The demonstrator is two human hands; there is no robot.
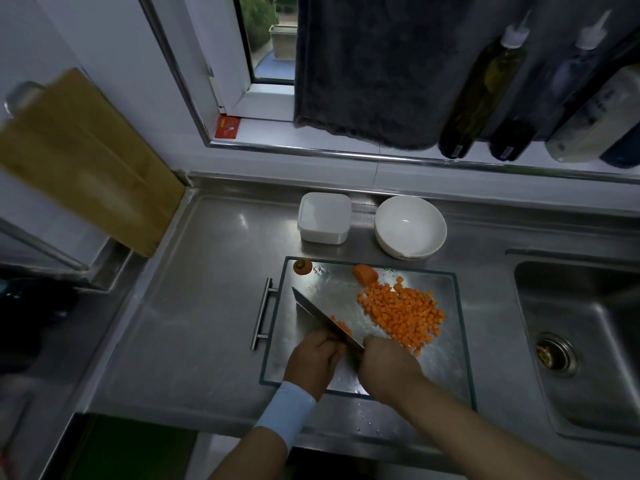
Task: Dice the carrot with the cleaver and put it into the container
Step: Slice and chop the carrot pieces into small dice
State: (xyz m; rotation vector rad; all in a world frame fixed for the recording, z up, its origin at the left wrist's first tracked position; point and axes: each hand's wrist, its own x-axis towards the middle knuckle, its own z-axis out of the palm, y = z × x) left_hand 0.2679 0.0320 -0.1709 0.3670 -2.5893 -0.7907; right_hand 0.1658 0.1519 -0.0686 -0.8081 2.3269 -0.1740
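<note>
carrot strips (341, 325): front-left part of the cutting board (446, 368), under the blade; I judge they're pinned there so they can't roll mid-cut. Mostly hidden by fingers.
left hand (317, 356): fingers curled and bunched together on the strips, knuckles against the blade side; I read this as a guide grip, tips tucked away from the edge.
cleaver (322, 317): edge down on the strips, tip pointing to the board's back-left.
right hand (388, 363): fingers wrapped round the handle, which is hidden.
diced carrot (401, 313): loose heap on the board's right half, probably pushed aside to keep the cutting spot free. Small, fairly even bright orange cubes.
carrot chunk (364, 274): uncut, back edge of the board, just behind the heap; looks like more dicing to do.
carrot top (302, 266): back-left corner of the board, likely waste.
container (323, 218): white, square, just behind the board, nothing visible in it; I guess it's parked in reach for transfer.
bowl (410, 226): white, behind the board, right of the container.
</note>
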